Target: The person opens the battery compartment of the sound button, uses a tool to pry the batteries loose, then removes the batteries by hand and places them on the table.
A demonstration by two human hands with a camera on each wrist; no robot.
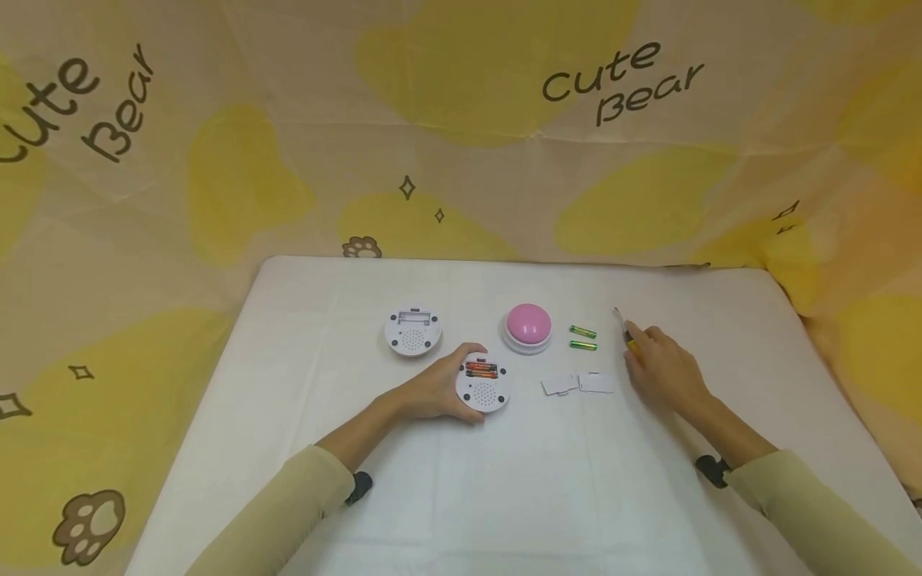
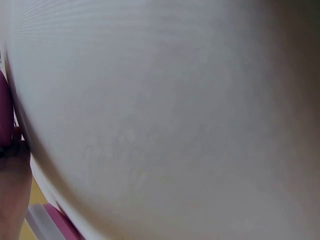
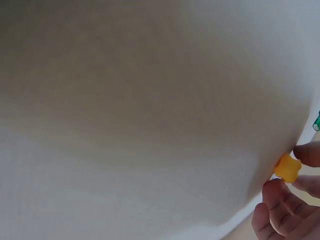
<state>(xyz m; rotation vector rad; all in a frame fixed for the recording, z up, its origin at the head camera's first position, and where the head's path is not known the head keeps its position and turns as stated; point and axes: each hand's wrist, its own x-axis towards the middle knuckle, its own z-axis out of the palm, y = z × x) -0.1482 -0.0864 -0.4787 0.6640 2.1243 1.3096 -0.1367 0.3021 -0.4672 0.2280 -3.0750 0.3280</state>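
My left hand [image 1: 435,390] grips a round white button device [image 1: 485,394] by its edge, thumb and fingers on opposite sides. It lies underside up, with orange-and-black batteries [image 1: 481,370] in its compartment. In the left wrist view, the left hand [image 2: 14,182] and the pink dome [image 2: 5,112] show only at the border. My right hand [image 1: 668,372] pinches a screwdriver [image 1: 631,342] at the right, its thin shaft pointing away from me. The right wrist view shows the screwdriver's yellow handle end [image 3: 287,168] between the fingers of the right hand [image 3: 295,207].
A second white device [image 1: 413,340] lies underside up, its battery compartment bare. A third stands upright with its pink dome [image 1: 529,323] on top. Two green batteries [image 1: 583,346] lie near the screwdriver. Two white battery covers [image 1: 595,383] lie nearer me. Printed cloth [image 1: 461,96] hangs behind the table.
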